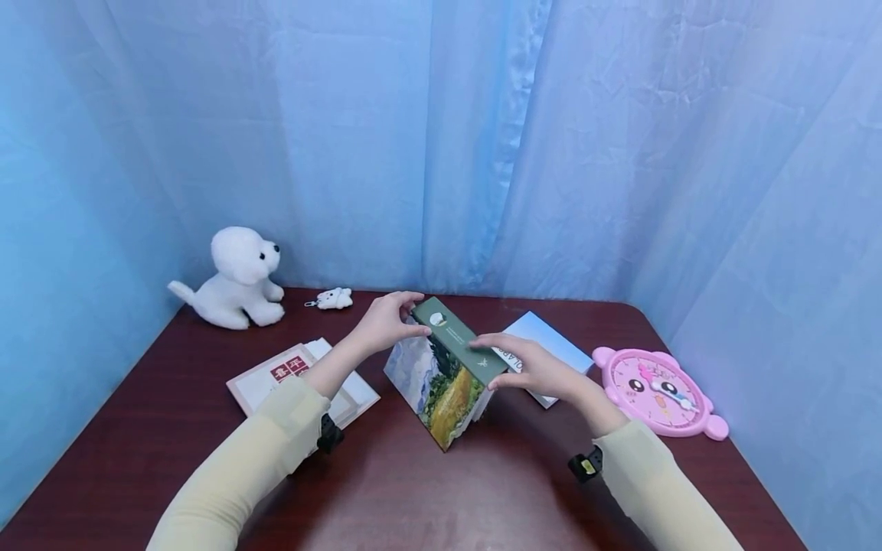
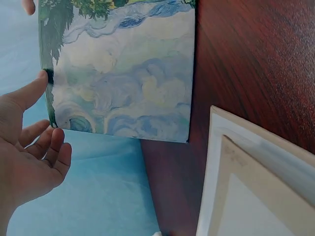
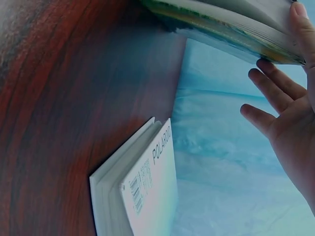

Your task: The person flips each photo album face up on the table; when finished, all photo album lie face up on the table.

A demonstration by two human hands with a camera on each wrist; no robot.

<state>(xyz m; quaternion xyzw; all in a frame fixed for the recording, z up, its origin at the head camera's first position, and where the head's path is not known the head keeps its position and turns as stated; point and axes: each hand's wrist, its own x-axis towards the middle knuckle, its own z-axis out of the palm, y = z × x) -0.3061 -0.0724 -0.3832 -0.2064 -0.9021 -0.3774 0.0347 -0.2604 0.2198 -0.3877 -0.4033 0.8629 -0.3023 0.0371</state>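
Between both hands is a thick book (image 1: 441, 383) with a painted landscape cover and a green spine. It is held tilted with the spine facing up; whether its lower edge touches the table cannot be told. My left hand (image 1: 387, 323) grips the far left end of the spine, thumb on the spine and fingers at the corner, as the left wrist view shows on the cover (image 2: 123, 78). At the near right end, my right hand (image 1: 534, 367) holds the book between thumb and fingers. In the right wrist view its page edges (image 3: 246, 24) show beside the fingers.
A white and beige flat item with red characters (image 1: 241, 383) lies left of the book. To the right are a white-and-blue POLAROID book (image 1: 551, 344) and a pink clock (image 1: 651, 390). A white plush dog (image 1: 237, 279) and small plush keychain (image 1: 334, 298) sit at the back left.
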